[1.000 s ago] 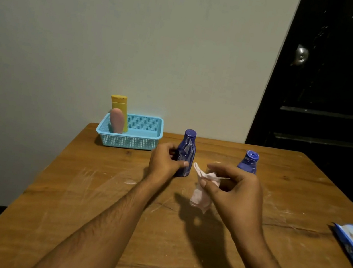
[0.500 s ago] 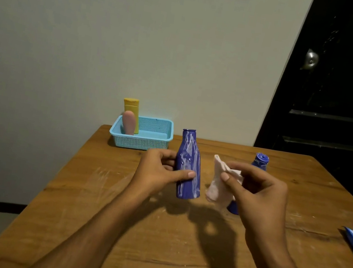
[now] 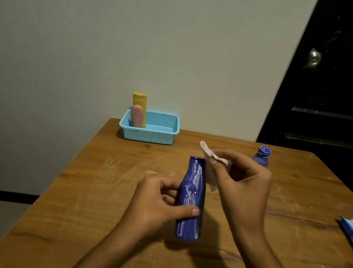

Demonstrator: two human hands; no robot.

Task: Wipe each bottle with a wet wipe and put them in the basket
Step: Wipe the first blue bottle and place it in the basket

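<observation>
Right fingertips [image 3: 214, 162]: pinching the wet wipe [image 3: 210, 163] by its upper fold, the loose end hanging against the neck of the blue bottle [image 3: 191, 197].
Right hand [image 3: 242, 182]: hovering beside the bottle's shoulder; I judge the wipe is best wrapped round the neck and drawn downward in one stroke.
Left fingers [image 3: 190, 211]: curling round the lower half of the bottle, thumb lying across its front.
Left hand [image 3: 154, 202]: holding the bottle upright above the table [image 3: 267, 254]; turning it between strokes would likely reach the streaked back.
Waiting: a second blue bottle [image 3: 261, 156] is standing behind the right hand.
Basket [image 3: 147, 132]: sitting at the far table edge, already holding a yellow bottle [image 3: 139, 104] and a pink bottle [image 3: 136, 115].
</observation>
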